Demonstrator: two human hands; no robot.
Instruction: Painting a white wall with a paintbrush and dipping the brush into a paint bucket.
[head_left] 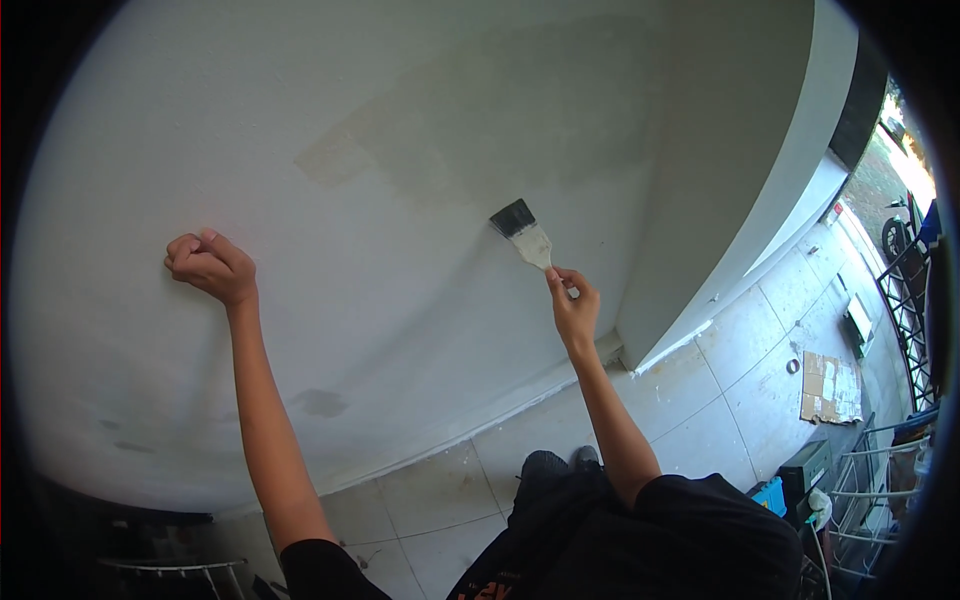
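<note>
My right hand [575,308] pinches the handle of a flat paintbrush [530,242] with dark bristles and a pale, paint-smeared handle. The bristles point up and left, close to a pale wall [390,270]; whether they touch it I cannot tell. Above the brush, a broad darker damp-looking patch [500,110] spreads over the wall, with a browner end at its left. My left hand [212,268] is raised at the left, its fingers curled into a fist against or just before the wall. Nothing shows in that fist, though its inside is hidden.
A wall corner with a projecting pillar [740,230] stands at the right. Light floor tiles [730,420] run along the wall's foot. Farther right lie a flattened cardboard piece [830,388] and a dark ring [793,366]. A metal rack [875,480] and a blue object [770,496] sit at lower right.
</note>
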